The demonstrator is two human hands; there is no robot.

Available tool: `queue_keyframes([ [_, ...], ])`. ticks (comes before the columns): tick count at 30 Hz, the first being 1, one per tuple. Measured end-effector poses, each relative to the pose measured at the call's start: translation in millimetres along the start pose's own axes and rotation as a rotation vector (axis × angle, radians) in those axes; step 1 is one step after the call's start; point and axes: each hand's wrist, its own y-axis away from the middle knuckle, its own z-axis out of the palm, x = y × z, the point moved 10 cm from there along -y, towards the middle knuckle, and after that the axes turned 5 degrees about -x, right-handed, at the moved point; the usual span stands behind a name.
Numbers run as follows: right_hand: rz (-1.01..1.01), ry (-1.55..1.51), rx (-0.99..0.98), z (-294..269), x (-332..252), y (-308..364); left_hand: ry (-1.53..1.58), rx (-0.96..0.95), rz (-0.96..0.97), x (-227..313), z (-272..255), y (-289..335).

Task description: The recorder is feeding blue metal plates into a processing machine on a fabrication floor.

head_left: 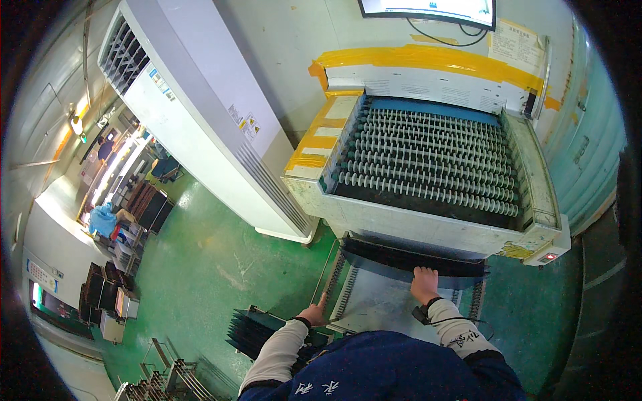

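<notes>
In front of me stands a metal rack [343, 294] with toothed, coil-like side rails and a pale flat base. Several thin dark panels [408, 256] stand on edge at its far end, close together and slightly bowed. My right hand [424, 285] is closed over the near panel's upper edge, with the fingertips on top. At the rack's near left corner my left hand [311, 314] grips the frame, one finger stretched along the side rail. A dark band circles my right wrist. More dark panels [252, 333] fan out in another rack beside my left forearm.
Beyond the rack is a conveyor machine [428, 217] with rows of white roller discs and a lit red switch [550, 257]. A tall white air conditioner [214, 147] stands to its left. Empty metal racks [164, 377] lie lower left. Far left, a person in blue [102, 219] sits.
</notes>
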Motion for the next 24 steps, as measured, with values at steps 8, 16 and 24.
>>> queue_keyframes([
  [8,-0.054,-0.075,0.03,-1,0,-3,-0.002,0.005,-0.008,1,-3,3],
  [16,-0.2,-0.111,0.035,-60,-14,-5,-0.014,-0.06,-0.073,-9,5,-5],
  [24,-0.147,-0.257,0.365,-260,5,19,0.029,-0.012,-0.027,1,-3,6],
])
